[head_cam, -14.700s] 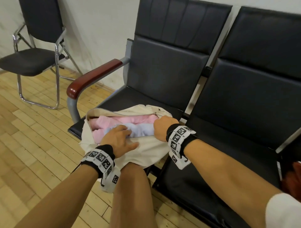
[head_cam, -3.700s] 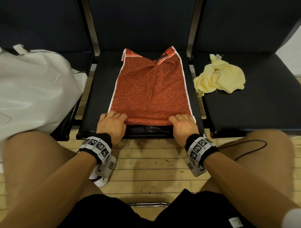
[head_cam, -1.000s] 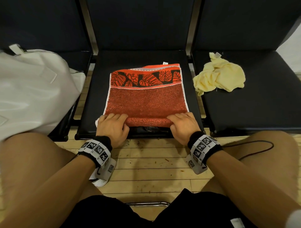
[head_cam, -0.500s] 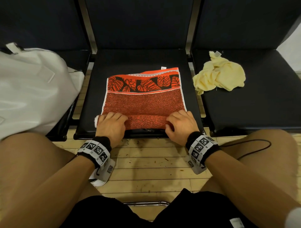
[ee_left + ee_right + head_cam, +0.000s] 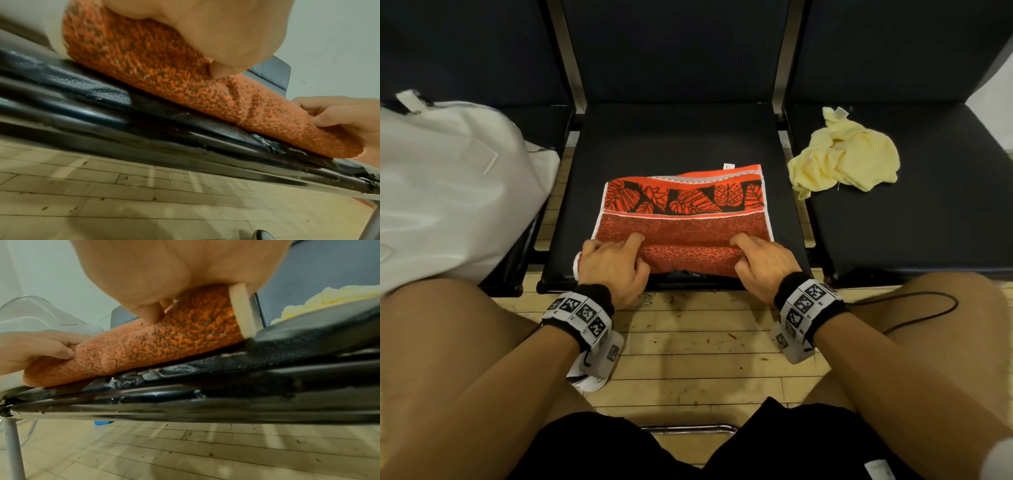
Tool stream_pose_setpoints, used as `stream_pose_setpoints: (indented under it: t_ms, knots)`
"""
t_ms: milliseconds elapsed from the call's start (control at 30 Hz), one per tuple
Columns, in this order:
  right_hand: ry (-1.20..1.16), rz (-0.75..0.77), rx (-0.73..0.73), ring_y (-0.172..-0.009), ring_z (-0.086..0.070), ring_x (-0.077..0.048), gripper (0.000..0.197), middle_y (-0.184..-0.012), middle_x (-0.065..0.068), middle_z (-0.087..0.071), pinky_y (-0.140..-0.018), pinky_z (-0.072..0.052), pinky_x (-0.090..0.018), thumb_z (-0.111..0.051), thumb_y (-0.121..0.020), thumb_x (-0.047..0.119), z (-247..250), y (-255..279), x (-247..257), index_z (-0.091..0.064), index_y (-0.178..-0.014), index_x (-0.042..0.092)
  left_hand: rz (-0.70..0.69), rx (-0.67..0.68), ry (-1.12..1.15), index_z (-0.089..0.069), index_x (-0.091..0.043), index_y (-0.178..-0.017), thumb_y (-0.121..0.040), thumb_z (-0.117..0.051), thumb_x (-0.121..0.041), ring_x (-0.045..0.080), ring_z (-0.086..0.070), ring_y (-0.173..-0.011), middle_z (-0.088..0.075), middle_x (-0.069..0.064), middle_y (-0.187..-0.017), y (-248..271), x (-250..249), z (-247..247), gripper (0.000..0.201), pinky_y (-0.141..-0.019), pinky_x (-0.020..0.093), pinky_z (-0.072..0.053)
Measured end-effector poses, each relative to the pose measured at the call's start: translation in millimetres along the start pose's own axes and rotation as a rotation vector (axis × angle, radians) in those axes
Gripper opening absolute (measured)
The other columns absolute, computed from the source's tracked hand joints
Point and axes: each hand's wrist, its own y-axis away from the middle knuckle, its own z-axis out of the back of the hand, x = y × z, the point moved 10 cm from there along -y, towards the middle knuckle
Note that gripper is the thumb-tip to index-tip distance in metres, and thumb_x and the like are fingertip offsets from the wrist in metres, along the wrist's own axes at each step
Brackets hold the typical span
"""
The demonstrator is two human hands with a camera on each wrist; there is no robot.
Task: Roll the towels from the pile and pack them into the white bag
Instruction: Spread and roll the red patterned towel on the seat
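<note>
A red towel (image 5: 681, 219) with a black leaf border lies on the middle black seat (image 5: 674, 137), its near end rolled into a thick tube (image 5: 185, 84) (image 5: 160, 344). My left hand (image 5: 613, 260) curls over the roll's left end and my right hand (image 5: 760, 260) over its right end, fingers on top and thumbs against the near side. The white bag (image 5: 448, 192) sits on the left seat. A crumpled yellow towel (image 5: 849, 154) lies on the right seat (image 5: 914, 219).
The bench's worn front edge (image 5: 205, 386) runs just below the roll. Wooden floor (image 5: 688, 342) lies between the bench and my bare knees. A black cable (image 5: 914, 308) loops over my right thigh. A metal chair rail (image 5: 688, 428) shows between my legs.
The roll has grown thicker and moved away from me, and less flat red towel shows before the leaf border. Both hands have advanced with it.
</note>
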Motion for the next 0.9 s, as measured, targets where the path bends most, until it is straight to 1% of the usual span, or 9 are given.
stream_pose_setpoints:
  t_ms: [67, 133, 233, 300, 367, 467, 600, 767, 900]
  knots:
    - [-0.006, -0.016, -0.046, -0.089, -0.06, -0.028, 0.03, -0.114, 0.0, -0.061, -0.07, -0.041, -0.034, -0.048, -0.088, 0.025, 2.1, 0.7, -2.1, -0.048, -0.118, 0.022, 0.019, 0.028, 0.013, -0.05, -0.023, -0.126, -0.084, -0.033, -0.04, 0.024, -0.062, -0.077, -0.069, -0.001, -0.097, 0.2, 2.8, -6.2, 0.048, -0.091, 0.042, -0.037]
    - [0.03, 0.027, -0.125, -0.09, -0.056, -0.026, 0.024, -0.105, 0.001, -0.06, -0.072, -0.034, -0.031, -0.054, -0.084, 0.02, 7.5, -0.2, 1.7, -0.054, -0.107, 0.02, 0.016, -0.014, -0.007, -0.052, -0.023, -0.126, -0.085, -0.04, -0.038, 0.027, -0.061, -0.086, -0.064, 0.002, -0.107, -0.7, 2.9, -4.9, 0.046, -0.092, 0.045, -0.038]
    - [0.091, 0.157, -0.257, -0.091, -0.053, -0.024, 0.022, -0.102, 0.003, -0.064, -0.076, -0.028, -0.029, -0.063, -0.074, 0.004, 12.0, -0.1, 12.5, -0.065, -0.09, 0.018, -0.069, -0.176, -0.065, -0.062, -0.023, -0.111, -0.085, -0.054, -0.028, 0.028, -0.055, -0.096, -0.059, 0.003, -0.108, -1.5, -6.7, 7.9, 0.028, -0.09, 0.047, -0.034]
    - [0.131, 0.179, -0.251, -0.089, -0.054, -0.024, 0.025, -0.099, 0.003, -0.068, -0.076, -0.032, -0.031, -0.065, -0.071, -0.001, 6.2, -0.3, 16.8, -0.071, -0.087, 0.016, -0.11, -0.192, -0.076, -0.066, -0.021, -0.104, -0.088, -0.063, -0.019, 0.029, -0.053, -0.095, -0.061, 0.002, -0.106, -1.8, -10.9, 6.2, 0.017, -0.087, 0.047, -0.036]
    - [0.135, 0.156, -0.217, -0.091, -0.055, -0.024, 0.023, -0.101, 0.003, -0.07, -0.08, -0.038, -0.036, -0.06, -0.074, 0.009, 3.0, -0.3, 18.2, -0.072, -0.092, 0.016, -0.104, -0.142, -0.057, -0.068, -0.021, -0.106, -0.091, -0.06, -0.025, 0.028, -0.054, -0.097, -0.064, 0.001, -0.109, -1.6, -11.2, 1.3, 0.017, -0.086, 0.047, -0.039]
    - [0.126, 0.077, -0.109, -0.103, -0.054, -0.022, 0.036, -0.113, 0.005, -0.066, -0.09, -0.039, -0.038, -0.056, -0.08, 0.037, -1.2, -0.2, 10.8, -0.065, -0.111, 0.021, -0.069, -0.033, -0.04, -0.065, -0.022, -0.115, -0.089, -0.048, -0.052, 0.027, -0.055, -0.104, -0.065, -0.002, -0.114, -0.6, -10.2, -6.1, 0.043, -0.091, 0.047, -0.042]
    - [0.119, 0.073, -0.077, -0.108, -0.054, -0.025, 0.037, -0.115, 0.0, -0.066, -0.095, -0.037, -0.038, -0.058, -0.086, 0.029, -3.3, -1.6, 7.5, -0.06, -0.122, 0.019, -0.076, 0.018, -0.032, -0.06, -0.02, -0.125, -0.083, -0.043, -0.048, 0.026, -0.053, -0.114, -0.066, -0.001, -0.117, -0.2, -10.5, -11.5, 0.053, -0.102, 0.046, -0.036]
    - [0.093, 0.064, -0.057, -0.092, -0.058, -0.02, 0.035, -0.098, 0.002, -0.068, -0.095, -0.033, -0.036, -0.033, -0.09, 0.033, 1.6, -4.0, 3.5, -0.059, -0.11, 0.021, -0.052, -0.05, -0.006, -0.061, -0.02, -0.117, -0.085, -0.034, -0.042, 0.026, -0.063, -0.092, -0.072, 0.0, -0.095, -2.8, -10.1, 5.8, 0.047, -0.097, 0.044, -0.035]
    - [0.098, 0.059, -0.027, -0.081, -0.056, -0.018, 0.029, -0.086, 0.005, -0.065, -0.084, -0.028, -0.031, -0.03, -0.086, 0.034, 0.8, -3.0, 6.1, -0.056, -0.096, 0.023, -0.039, 0.044, 0.019, -0.052, -0.022, -0.12, -0.085, -0.027, -0.046, 0.027, -0.065, -0.081, -0.07, -0.001, -0.091, 0.0, -10.1, -0.7, 0.049, -0.092, 0.041, -0.037]
